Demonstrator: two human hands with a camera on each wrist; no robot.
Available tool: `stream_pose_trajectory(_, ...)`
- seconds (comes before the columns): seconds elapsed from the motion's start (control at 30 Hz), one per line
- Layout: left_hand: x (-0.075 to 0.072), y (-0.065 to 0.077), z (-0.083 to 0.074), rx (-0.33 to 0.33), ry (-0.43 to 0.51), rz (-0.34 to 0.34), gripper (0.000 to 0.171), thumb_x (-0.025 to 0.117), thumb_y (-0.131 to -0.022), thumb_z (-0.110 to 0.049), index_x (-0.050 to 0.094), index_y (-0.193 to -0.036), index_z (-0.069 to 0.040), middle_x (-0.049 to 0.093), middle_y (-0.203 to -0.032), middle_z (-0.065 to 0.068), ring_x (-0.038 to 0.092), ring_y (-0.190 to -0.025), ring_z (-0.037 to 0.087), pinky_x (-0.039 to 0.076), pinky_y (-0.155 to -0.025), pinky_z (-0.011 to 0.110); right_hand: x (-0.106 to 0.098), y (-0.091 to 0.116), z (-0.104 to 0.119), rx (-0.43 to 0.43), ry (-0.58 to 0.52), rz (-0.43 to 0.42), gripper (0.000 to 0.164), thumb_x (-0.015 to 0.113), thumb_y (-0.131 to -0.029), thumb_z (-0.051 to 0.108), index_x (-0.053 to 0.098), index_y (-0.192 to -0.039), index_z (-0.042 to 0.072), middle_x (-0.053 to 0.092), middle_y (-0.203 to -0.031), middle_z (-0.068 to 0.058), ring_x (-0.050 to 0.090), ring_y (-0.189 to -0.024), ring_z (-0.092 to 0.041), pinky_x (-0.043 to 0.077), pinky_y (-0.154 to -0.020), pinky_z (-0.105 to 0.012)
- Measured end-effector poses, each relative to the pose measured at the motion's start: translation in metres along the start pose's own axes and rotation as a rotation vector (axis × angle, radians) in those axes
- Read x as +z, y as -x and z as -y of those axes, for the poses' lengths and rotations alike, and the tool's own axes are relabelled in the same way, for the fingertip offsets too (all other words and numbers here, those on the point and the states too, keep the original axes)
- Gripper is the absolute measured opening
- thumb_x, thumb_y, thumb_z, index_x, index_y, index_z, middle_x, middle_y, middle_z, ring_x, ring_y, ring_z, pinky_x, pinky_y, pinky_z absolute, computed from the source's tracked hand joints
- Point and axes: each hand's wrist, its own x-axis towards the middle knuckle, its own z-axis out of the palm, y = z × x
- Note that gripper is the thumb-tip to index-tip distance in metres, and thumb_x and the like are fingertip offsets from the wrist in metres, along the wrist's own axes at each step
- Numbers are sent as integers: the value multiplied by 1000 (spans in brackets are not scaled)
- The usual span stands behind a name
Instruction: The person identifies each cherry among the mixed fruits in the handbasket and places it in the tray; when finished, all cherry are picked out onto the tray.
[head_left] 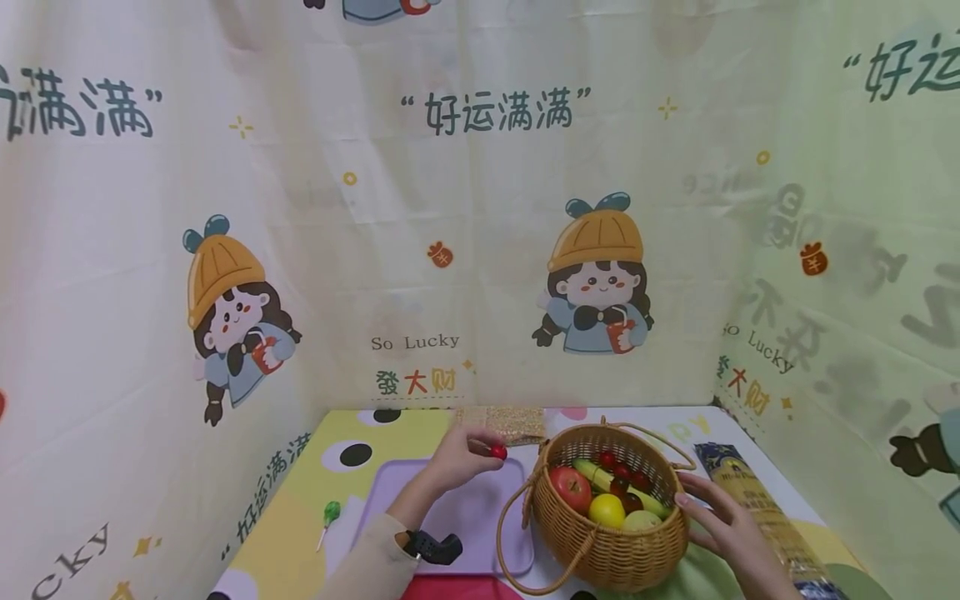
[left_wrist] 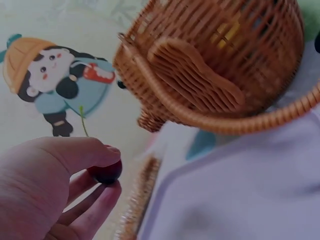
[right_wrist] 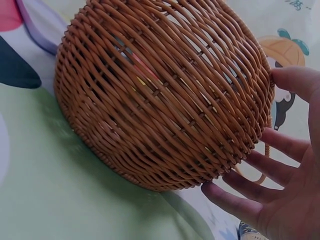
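You are at a small staged tabletop booth, not a lived-in room. Printed cartoon curtains (head_left: 480, 250) with hatted girls and "So Lucky" lettering close in the desk (head_left: 300, 533) on three sides. The desk wears a bright cartoon cover, and on it sit a purple tray (head_left: 480, 517) and a wicker basket (head_left: 607, 550) of toy-like fruit.

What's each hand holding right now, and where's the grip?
Left hand pinches a small round red cherry by its body, thumb and fingers. Right hand holds nothing; straight fingers touch the woven wicker basket's side.
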Motion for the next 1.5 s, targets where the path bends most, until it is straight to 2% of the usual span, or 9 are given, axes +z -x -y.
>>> stream_pose_trajectory(0.07,3,0,8,3,10,-17,27,89,-92,-8,85,-118,-11,84,-113,8,80,-102,21,66,-86,39,0,0,0,2,5,-6,79,57,-115,49,30,-174,5,29,-178,-31,57,-148,-31,63,-106,-54)
stream_pose_trajectory(0.17,10,0,23,10,26,-38,30,89,-90,-5,84,-119,-3,84,-111,12,80,-98,20,64,-80,30,0,-1,0,0,8,-13,78,57,-116,49,31,-174,5,29,-178,-30,63,-132,-6,63,-106,-54)
stream_pose_trajectory(0.27,15,3,34,4,33,-54,29,89,-88,-3,83,-117,-1,84,-108,14,80,-96,19,62,-76,25,0,-2,-1,-2,3,-16,77,57,-116,48,32,-174,5,30,-178,-30,57,-118,12,63,-106,-53)
stream_pose_trajectory(0.37,20,5,42,2,26,-66,28,89,-87,-2,84,-114,-2,85,-104,14,79,-93,18,59,-74,23,1,-2,0,8,-1,-17,77,58,-115,49,32,-174,6,30,-178,-29,59,-124,6,63,-107,-54)
stream_pose_trajectory(0.6,28,6,60,11,-3,-78,28,88,-87,2,84,-114,0,85,-102,12,78,-90,16,60,-78,23,2,-2,-1,15,-1,-16,78,57,-116,49,31,-174,5,30,-178,-31,58,-146,-28,63,-106,-55)
stream_pose_trajectory(0.97,34,9,69,19,15,-90,26,88,-86,2,83,-111,-2,84,-101,11,77,-88,11,61,-79,21,3,-2,2,27,9,-21,79,55,-116,50,29,-175,5,29,-177,-32,49,-155,-43,63,-106,-55)
stream_pose_trajectory(1.13,31,10,63,11,-29,-104,29,90,-85,-1,83,-113,-2,83,-106,14,78,-94,19,62,-82,26,2,-1,1,20,9,-19,77,56,-116,49,30,-174,6,30,-177,-31,57,-148,-31,62,-107,-55)
stream_pose_trajectory(1.27,25,12,56,3,-70,-123,31,91,-84,-5,83,-115,-5,82,-113,15,79,-104,31,64,-88,35,2,-1,-1,19,-1,-19,77,57,-116,50,31,-174,7,30,-178,-29,61,-137,-12,62,-107,-55)
stream_pose_trajectory(1.5,15,11,40,6,-67,-140,32,91,-88,-11,83,-119,-9,81,-119,14,77,-112,36,65,-91,40,0,-1,-4,14,-19,-19,75,59,-115,51,35,-173,9,30,-179,-27,56,-113,17,62,-107,-56)
